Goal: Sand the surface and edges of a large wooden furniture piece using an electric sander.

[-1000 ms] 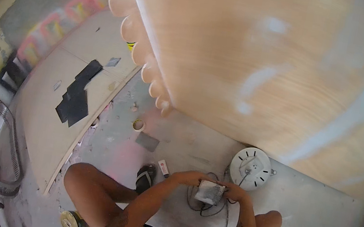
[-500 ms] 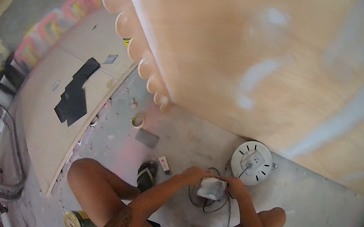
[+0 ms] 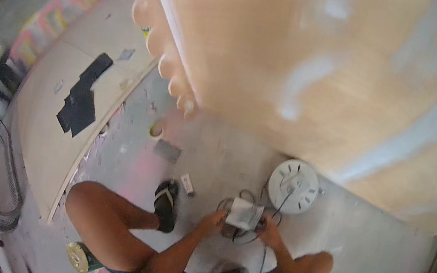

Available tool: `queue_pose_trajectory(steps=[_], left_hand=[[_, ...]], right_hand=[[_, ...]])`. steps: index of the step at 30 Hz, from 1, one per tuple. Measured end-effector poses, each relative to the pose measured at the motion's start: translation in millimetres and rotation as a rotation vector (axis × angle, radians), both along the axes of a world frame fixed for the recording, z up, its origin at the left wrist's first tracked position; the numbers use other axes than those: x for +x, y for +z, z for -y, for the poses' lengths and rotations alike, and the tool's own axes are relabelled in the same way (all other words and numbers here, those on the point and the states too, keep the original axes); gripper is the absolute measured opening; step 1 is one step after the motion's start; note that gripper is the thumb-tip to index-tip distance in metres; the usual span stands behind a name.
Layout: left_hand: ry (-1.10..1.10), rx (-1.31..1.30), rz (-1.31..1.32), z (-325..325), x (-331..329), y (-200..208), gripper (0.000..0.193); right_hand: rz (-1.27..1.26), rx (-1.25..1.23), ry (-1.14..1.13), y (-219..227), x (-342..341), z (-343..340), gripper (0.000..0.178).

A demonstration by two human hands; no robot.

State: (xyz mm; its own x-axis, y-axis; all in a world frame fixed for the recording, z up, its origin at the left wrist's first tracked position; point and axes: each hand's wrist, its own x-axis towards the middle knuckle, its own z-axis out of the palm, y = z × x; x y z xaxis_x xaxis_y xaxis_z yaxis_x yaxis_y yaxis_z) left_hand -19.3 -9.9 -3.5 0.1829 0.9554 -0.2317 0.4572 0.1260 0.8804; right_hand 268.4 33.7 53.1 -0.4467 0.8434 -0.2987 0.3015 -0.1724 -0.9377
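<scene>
A corded palm sander, with its pale square pad turned upward, is between my hands above the floor and between my legs. My left hand closes around its left side. On the opposite side, my right hand has its fingers wrapped at the edge of the body. A dark cord loops behind and below the tool. Just beyond my right hand lies a white round disc with dark slots, a cord running to its middle. My fingertips are partly hidden and blurred.
A big pale wooden panel with a scalloped edge rises ahead. To the left lies a wooden board bearing dark sheets. A tape roll, a grey sheet, a small tube and a metal can are on the floor.
Both hands have drawn the sander nearer to me and turned it, so its pad shows flatter and squarer. The hands are now at its two sides. The whole view has shifted slightly.
</scene>
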Motion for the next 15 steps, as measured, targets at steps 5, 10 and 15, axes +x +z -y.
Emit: queue_pose_trajectory(steps=[5,10,15], left_hand=[[-0.055,-0.061,-0.259,12.1,4.9,2.9,0.06],[-0.015,0.098,-0.295,-18.8,18.3,15.6,0.063],[0.111,0.139,-0.305,-40.1,29.4,29.6,0.075]], right_hand=[[-0.04,0.089,0.06,8.8,-14.0,33.6,0.09],[0.341,0.393,-0.091,-17.4,-11.3,19.2,0.071],[0.422,0.445,-0.236,-24.7,-18.0,-13.3,0.058]])
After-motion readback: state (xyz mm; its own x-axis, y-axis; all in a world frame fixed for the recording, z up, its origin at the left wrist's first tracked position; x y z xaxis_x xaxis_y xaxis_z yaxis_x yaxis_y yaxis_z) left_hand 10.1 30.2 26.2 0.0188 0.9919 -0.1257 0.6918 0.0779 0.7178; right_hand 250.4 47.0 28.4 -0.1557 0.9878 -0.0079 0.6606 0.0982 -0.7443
